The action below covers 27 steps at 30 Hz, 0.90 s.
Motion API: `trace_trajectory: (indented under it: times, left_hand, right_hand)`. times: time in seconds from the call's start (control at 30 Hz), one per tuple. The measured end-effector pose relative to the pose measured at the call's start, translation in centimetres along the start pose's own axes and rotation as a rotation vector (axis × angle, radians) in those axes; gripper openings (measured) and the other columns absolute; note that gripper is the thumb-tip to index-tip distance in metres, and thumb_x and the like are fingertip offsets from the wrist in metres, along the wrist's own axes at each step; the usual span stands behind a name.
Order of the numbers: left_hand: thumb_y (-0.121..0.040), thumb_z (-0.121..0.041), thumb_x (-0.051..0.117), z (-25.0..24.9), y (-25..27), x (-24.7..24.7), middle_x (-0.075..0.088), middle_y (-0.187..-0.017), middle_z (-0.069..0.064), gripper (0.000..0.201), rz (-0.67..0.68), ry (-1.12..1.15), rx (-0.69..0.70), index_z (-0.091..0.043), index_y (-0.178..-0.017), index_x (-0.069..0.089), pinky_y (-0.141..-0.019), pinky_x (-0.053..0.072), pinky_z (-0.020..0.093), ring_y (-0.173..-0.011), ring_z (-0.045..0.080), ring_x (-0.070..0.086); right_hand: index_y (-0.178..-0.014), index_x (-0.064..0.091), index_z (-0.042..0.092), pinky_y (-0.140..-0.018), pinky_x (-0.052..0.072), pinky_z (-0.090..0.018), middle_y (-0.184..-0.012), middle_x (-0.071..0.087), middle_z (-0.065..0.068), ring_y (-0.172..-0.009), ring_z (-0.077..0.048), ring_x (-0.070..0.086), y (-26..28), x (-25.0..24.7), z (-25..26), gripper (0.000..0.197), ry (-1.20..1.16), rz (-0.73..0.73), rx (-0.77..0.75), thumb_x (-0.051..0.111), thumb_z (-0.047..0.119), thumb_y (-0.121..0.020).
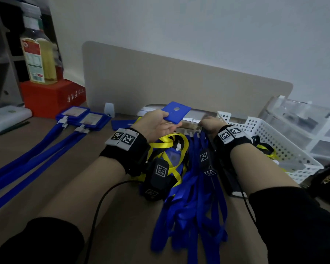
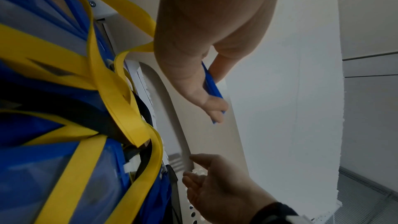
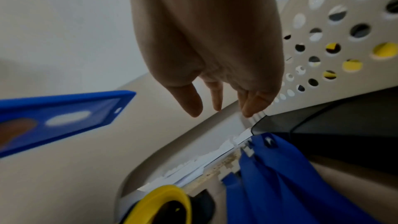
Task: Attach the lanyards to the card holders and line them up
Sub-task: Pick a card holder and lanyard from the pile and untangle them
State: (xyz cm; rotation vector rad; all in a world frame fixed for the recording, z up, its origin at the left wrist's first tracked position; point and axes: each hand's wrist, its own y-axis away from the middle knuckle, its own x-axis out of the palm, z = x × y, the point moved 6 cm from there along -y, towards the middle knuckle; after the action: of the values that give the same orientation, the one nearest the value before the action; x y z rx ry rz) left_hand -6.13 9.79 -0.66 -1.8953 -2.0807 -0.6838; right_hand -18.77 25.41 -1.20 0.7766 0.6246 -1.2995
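blue fabric lanyards (image 1: 194,197) sit in a loose heap on the brown desk (image 1: 46,168), closest to the camera, with a few yellow ribbon lanyards (image 1: 171,147) tangled in at the heap's far-left side. just past the heap, the left hand (image 1: 158,124) pinches a flat blue plastic card holder (image 1: 176,114) by its edge, lifted off the desk. the right hand (image 1: 211,123) hovers over the heap's far end, fingers loose, gripping nothing. looks like the pick-a-lanyard step: next it needs one white clip (image 3: 231,142) singled out and hooked through the holder's slot. two finished holders (image 1: 84,118) lie well left of the heap.
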Motion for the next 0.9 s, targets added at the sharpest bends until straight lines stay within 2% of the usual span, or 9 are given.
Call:
trace_trajectory:
  times: [0.1, 0.17, 0.23, 0.33, 0.4, 0.47, 0.57, 0.73, 0.9]
  left_hand:
    - [-0.103, -0.011, 0.032, 0.0, -1.4, -0.6, 0.059, -0.127, 0.020, 0.037, -0.003, 0.034, -0.003, -0.005, -0.140, 0.035, -0.064, 0.056, 0.025, -0.097, 0.025, 0.068]
    - [-0.102, -0.011, 0.034, 0.1, -2.0, -1.0, 0.062, -0.121, 0.018, 0.037, 0.006, 0.048, -0.007, -0.007, -0.138, 0.036, -0.060, 0.057, 0.025, -0.086, 0.024, 0.071]
    - [-0.101, -0.012, 0.035, 0.3, -2.6, -1.4, 0.065, -0.112, 0.016, 0.034, 0.010, 0.045, -0.012, -0.007, -0.135, 0.039, -0.058, 0.056, 0.024, -0.083, 0.022, 0.072]
    - [-0.101, -0.012, 0.036, 0.3, -3.3, -2.1, 0.065, -0.109, 0.015, 0.030, 0.004, 0.037, -0.013, -0.007, -0.131, 0.042, -0.058, 0.057, 0.022, -0.078, 0.021, 0.073]
    - [-0.101, -0.012, 0.037, 0.4, -3.7, -2.3, 0.065, -0.108, 0.016, 0.029, 0.000, 0.039, -0.014, -0.008, -0.129, 0.043, -0.057, 0.057, 0.023, -0.074, 0.020, 0.073]
    - [-0.101, -0.013, 0.038, 0.6, -3.8, -2.5, 0.065, -0.106, 0.016, 0.028, -0.008, 0.033, -0.018, -0.008, -0.128, 0.043, -0.055, 0.056, 0.023, -0.073, 0.020, 0.073]
    - [-0.102, -0.013, 0.036, 0.8, -3.6, -2.3, 0.066, -0.101, 0.014, 0.024, 0.000, 0.012, -0.026, -0.008, -0.124, 0.043, -0.056, 0.056, 0.023, -0.073, 0.018, 0.072]
    - [-0.101, -0.014, 0.037, 1.1, -3.0, -2.1, 0.067, -0.100, 0.013, 0.019, -0.002, -0.009, -0.047, -0.010, -0.118, 0.045, -0.059, 0.056, 0.024, -0.077, 0.018, 0.071]
    - [-0.101, -0.014, 0.037, 0.6, -2.2, -2.1, 0.068, -0.095, 0.013, 0.014, -0.017, -0.019, -0.035, -0.009, -0.111, 0.047, -0.057, 0.055, 0.024, -0.073, 0.017, 0.071]
  right_hand:
    - [-0.132, 0.049, 0.000, -0.099, 0.038, -0.030, -0.137, 0.049, -0.020, -0.123, -0.032, 0.049, -2.0, 0.3, 0.0, 0.035, 0.090, 0.028, 0.020, 0.037, 0.007, -0.100]
    - [-0.099, 0.056, 0.002, -0.078, 0.044, -0.021, -0.103, 0.057, -0.016, -0.092, -0.027, 0.056, -2.8, 0.9, 0.0, 0.021, 0.112, 0.066, 0.008, 0.038, 0.012, -0.101]
    - [-0.072, 0.045, 0.012, -0.051, 0.035, -0.009, -0.079, 0.050, -0.008, -0.076, -0.020, 0.048, -4.4, 1.8, -0.3, 0.031, 0.237, 0.109, -0.031, 0.037, 0.014, -0.102]
    - [-0.107, 0.061, 0.003, -0.058, 0.030, -0.008, -0.118, 0.056, -0.020, -0.099, -0.018, 0.044, -5.5, 2.7, -1.0, 0.019, 0.255, 0.126, -0.017, 0.047, 0.013, -0.097]
    - [-0.130, 0.051, -0.004, -0.068, 0.040, -0.015, -0.133, 0.053, -0.022, -0.112, -0.026, 0.051, -5.9, 2.5, -1.4, 0.036, 0.203, 0.071, 0.013, 0.043, 0.011, -0.098]
    - [-0.128, 0.051, -0.007, -0.081, 0.046, -0.029, -0.116, 0.061, -0.022, -0.113, -0.033, 0.056, -5.9, 1.8, -1.7, 0.041, 0.199, -0.021, 0.014, 0.042, 0.023, -0.101]
    - [-0.106, 0.060, -0.005, -0.062, 0.044, -0.030, -0.093, 0.061, -0.015, -0.086, -0.029, 0.061, -5.5, 0.8, -2.4, 0.057, 0.050, -0.158, 0.039, 0.059, 0.050, -0.090]
    - [-0.101, 0.063, -0.003, -0.062, 0.042, -0.027, -0.104, 0.066, -0.018, -0.077, -0.024, 0.054, -5.2, 0.2, -3.0, 0.028, 0.127, -0.217, 0.034, 0.059, 0.022, -0.091]
    - [-0.102, 0.066, -0.004, -0.054, 0.039, -0.023, -0.103, 0.066, -0.017, -0.075, -0.021, 0.053, -4.1, 0.1, -2.7, 0.022, 0.152, -0.180, 0.018, 0.064, 0.013, -0.088]
